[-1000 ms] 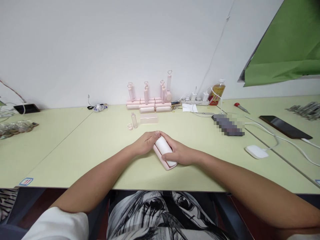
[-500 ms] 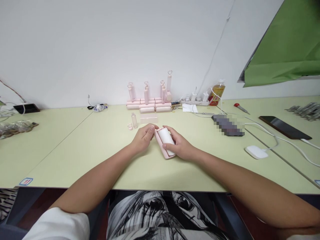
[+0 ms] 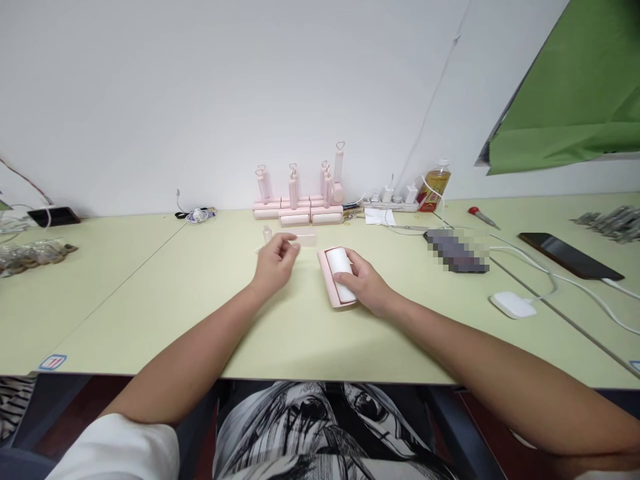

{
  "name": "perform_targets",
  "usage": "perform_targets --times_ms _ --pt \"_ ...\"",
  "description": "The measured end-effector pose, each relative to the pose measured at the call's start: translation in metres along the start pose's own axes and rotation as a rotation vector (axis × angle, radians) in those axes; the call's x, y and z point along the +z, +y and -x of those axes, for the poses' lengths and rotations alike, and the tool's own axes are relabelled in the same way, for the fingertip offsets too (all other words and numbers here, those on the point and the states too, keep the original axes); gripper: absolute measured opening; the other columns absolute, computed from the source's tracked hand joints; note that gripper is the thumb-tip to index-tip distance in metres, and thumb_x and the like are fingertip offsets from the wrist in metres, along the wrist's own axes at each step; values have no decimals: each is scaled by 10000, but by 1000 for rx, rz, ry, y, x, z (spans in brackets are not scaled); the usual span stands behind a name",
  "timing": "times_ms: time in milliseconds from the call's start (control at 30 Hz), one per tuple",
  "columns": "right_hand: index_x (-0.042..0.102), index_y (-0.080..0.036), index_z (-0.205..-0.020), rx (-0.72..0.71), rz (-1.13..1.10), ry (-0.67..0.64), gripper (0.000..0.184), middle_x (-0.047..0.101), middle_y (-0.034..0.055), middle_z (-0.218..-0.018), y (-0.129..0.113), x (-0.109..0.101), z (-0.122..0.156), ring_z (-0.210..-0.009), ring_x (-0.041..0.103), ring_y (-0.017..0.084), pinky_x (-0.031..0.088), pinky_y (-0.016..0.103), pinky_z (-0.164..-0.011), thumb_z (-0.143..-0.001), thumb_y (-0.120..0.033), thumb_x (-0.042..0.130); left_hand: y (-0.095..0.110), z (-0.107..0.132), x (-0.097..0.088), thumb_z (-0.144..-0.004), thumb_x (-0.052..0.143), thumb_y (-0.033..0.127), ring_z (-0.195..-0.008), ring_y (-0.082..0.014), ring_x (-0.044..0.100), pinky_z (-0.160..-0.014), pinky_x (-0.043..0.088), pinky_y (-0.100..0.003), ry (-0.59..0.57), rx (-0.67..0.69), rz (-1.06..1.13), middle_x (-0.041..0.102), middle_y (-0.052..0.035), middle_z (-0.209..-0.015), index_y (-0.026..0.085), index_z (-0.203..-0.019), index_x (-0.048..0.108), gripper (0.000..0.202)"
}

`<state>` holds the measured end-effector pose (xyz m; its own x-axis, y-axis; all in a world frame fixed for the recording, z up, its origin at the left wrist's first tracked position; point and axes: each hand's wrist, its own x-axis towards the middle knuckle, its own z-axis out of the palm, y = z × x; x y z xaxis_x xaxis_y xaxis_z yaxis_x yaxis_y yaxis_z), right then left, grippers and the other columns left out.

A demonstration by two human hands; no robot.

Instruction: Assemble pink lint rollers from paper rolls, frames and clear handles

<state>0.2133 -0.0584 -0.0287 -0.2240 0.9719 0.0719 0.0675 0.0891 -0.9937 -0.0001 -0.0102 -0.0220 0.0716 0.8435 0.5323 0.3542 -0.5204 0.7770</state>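
Observation:
My right hand (image 3: 369, 283) grips a lint roller head (image 3: 341, 275), a white sticky roll in a pink case, held tilted with its roll facing up and the thumb across it. To its left, my left hand (image 3: 276, 261) hovers apart from the roller, fingers loosely bent and thumb apart, with nothing visible in it. Just behind the left hand stands a small clear pink handle tube (image 3: 267, 233), partly covered by the hand. A clear pink cover (image 3: 306, 239) lies beside it. The heart-shaped piece seen earlier is almost wholly hidden behind my left hand.
Several pink lint rollers (image 3: 295, 217) with upright heart-topped handles line the wall. A power strip (image 3: 390, 205), a drink bottle (image 3: 434, 187) and a red-handled screwdriver (image 3: 483, 217) are at the back right. Phones, a white charger (image 3: 513, 305) and cables lie on the right.
My left hand has let go of the roller's edge and moved left, now covering part of the handle tube. My right hand has shifted the roller slightly right and turned it more upright.

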Motion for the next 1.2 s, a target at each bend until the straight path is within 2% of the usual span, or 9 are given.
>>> perform_targets --times_ms 100,200,367,500,567,667,767,933,1200 --pt "484 -235 -1246 28 117 28 499 604 -3 -856 1 -1 -1 -697 561 161 451 256 -568 -766 -292 608 -16 -18 -17 -831 573 312 -701 -126 501 -661 424 -259 272 32 -105 533 -6 -839 185 -1084 530 286" --pt "514 -237 -1237 5 286 48 485 628 10 -908 3 -3 -3 -756 579 177 454 268 -616 -763 -280 607 -36 -31 -28 -788 626 357 -914 -188 537 -783 445 -314 327 -93 -280 550 -71 -1046 189 -1182 473 455" --pt "534 -241 -1237 -41 428 70 478 651 22 -959 6 -7 -5 -813 596 197 457 290 -673 -767 -292 604 -58 -37 -25 -738 684 480 -902 -205 566 -770 432 -322 127 -311 -408 571 -79 -1057 184 -1198 452 594" --pt "532 -244 -1240 -60 450 75 477 657 26 -995 7 -7 -6 -841 603 200 460 293 -698 -771 -302 597 -60 -36 -22 -799 626 451 -745 -172 552 -664 389 -285 4 -368 -491 593 -32 -884 193 -1003 501 352" --pt "528 -247 -1243 -55 451 74 480 661 24 -990 7 -7 -6 -835 605 198 461 289 -693 -772 -306 594 -61 -36 -22 -842 568 405 -725 -168 540 -645 369 -280 -18 -355 -537 592 -29 -842 197 -881 507 220" --pt "525 -257 -1248 -36 484 79 480 667 25 -993 5 -8 -6 -831 609 200 459 284 -683 -777 -321 590 -63 -36 -23 -854 537 369 -733 -172 538 -641 359 -278 -39 -327 -577 598 -35 -833 200 -782 495 189" --pt "534 -258 -1253 22 573 80 481 678 40 -1002 3 -12 -6 -844 617 211 452 286 -693 -782 -342 590 -65 -35 -22 -846 545 370 -740 -176 547 -645 361 -277 -76 -294 -624 611 -38 -833 201 -778 505 187" --pt "514 -244 -1328 130 736 70 555 665 81 -1156 -3 -23 -9 -926 622 232 443 288 -722 -792 -377 579 -60 -33 -19 -824 573 453 -731 -193 561 -600 340 -279 -238 -270 -717 641 -39 -822 209 -809 554 245" --pt "556 -213 -1324 171 894 40 557 664 117 -1164 -6 -33 -13 -922 624 257 435 301 -707 -798 -394 582 -34 -16 -4 -821 558 502 -617 -136 463 -574 324 -258 -332 -121 -436 516 23 -655 192 -758 566 316"
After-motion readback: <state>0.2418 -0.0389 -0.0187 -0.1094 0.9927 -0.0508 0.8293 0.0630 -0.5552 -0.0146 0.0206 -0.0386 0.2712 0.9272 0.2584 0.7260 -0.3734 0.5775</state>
